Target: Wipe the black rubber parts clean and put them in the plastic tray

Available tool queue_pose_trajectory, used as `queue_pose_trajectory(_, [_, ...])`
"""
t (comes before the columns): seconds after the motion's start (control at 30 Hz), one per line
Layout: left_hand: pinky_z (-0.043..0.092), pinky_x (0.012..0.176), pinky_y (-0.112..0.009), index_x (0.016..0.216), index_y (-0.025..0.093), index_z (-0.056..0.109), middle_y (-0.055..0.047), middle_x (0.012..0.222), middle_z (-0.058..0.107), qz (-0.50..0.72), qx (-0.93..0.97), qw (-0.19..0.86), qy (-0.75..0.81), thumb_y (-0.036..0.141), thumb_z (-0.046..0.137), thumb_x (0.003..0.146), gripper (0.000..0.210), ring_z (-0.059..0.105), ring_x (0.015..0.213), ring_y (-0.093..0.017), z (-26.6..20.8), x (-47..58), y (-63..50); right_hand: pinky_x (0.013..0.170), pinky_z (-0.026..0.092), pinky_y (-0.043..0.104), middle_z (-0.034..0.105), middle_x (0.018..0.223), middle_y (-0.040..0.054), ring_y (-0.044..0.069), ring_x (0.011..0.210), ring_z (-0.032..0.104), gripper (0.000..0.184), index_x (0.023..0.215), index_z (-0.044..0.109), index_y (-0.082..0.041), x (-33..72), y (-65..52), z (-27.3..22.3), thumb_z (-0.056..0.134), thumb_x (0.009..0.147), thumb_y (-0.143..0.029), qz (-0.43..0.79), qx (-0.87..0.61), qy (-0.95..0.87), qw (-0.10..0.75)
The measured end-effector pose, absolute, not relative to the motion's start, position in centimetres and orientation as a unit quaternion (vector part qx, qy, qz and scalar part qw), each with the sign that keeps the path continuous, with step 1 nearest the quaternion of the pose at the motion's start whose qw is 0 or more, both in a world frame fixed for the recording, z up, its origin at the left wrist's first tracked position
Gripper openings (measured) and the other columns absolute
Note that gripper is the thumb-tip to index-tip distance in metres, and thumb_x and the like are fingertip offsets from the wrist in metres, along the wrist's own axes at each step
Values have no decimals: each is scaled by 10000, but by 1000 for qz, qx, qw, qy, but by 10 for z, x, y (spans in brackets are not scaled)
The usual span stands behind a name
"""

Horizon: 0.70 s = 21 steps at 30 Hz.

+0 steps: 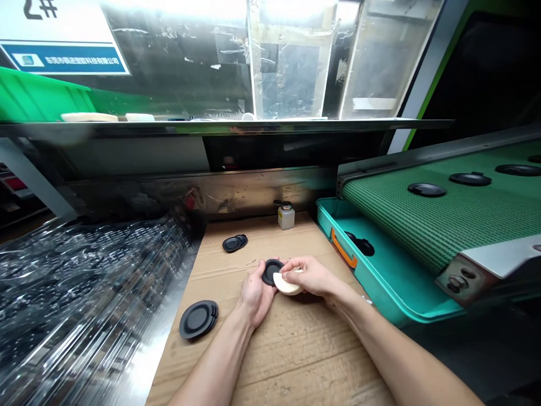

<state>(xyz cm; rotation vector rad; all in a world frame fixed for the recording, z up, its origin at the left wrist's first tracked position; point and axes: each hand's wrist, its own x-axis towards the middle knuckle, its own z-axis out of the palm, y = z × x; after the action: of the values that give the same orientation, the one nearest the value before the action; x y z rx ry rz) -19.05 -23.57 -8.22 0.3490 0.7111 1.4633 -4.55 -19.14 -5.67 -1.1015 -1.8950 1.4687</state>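
Note:
My left hand (255, 293) holds a round black plastic disc (270, 270) just above the cardboard sheet (279, 349). My right hand (307, 274) grips a cream-coloured pad (286, 286) and presses it against the disc's right edge. A small stack of the same black discs (198, 320) lies to the left of my left forearm. Another small stack (234, 243) lies farther back on the cardboard.
A small white bottle with a dark cap (286, 215) stands at the back of the cardboard. A teal tray (380, 276) with black discs sits right, under the end of a green conveyor belt (456, 214) carrying more discs. Clear plastic sheeting (84, 293) lies left.

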Motion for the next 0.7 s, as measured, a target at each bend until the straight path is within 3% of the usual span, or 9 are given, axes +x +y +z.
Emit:
queue_pose_trajectory(0.2, [508,906,-390,985,98,615,-154,1051,655,666,155,657,318,283,446,919,259,631,987,-234,-85,-190,-233,558,410,203,685,789,27,127,645,570,264,895,715,-154,-56,-190,-62,569,752,-321,454,-397,-716,351])
queue_pose_trajectory(0.33, [515,893,-401,969,90,616,-168,1046,657,655,145,672,314,292,429,924,279,635,989,-250,-83,-190,-237,489,373,183,675,739,18,104,563,543,248,887,716,-145,-51,-187,-62,597,737,-303,518,-371,-732,243])
queue_pose_trajectory(0.4, [519,885,-414,978,84,614,-171,1044,658,653,147,669,322,288,437,921,276,636,985,-257,-83,-189,-237,492,380,189,680,729,23,112,563,552,274,917,716,-141,-45,-184,-61,608,740,-319,515,-389,-729,230])
queue_pose_trajectory(0.53, [522,885,-403,992,82,615,-169,1046,660,665,150,657,323,275,432,924,274,640,980,-247,-85,-188,-234,697,469,240,709,925,47,171,797,633,294,978,712,-157,-48,-184,-63,562,797,-333,448,-368,-748,322])
queue_pose_trajectory(0.63, [521,891,-393,999,73,617,-179,1073,657,666,144,663,310,280,407,935,302,637,993,-243,-84,-189,-233,832,459,267,706,992,33,191,934,631,267,966,720,-191,-59,-191,-64,535,828,-325,390,-330,-798,321])
queue_pose_trajectory(0.7, [520,894,-405,1024,62,614,-186,1096,652,663,141,668,306,283,385,943,328,633,1008,-249,-84,-190,-234,853,454,274,705,1012,28,193,960,630,293,1043,700,-226,-64,-195,-63,500,863,-343,316,-384,-804,326])
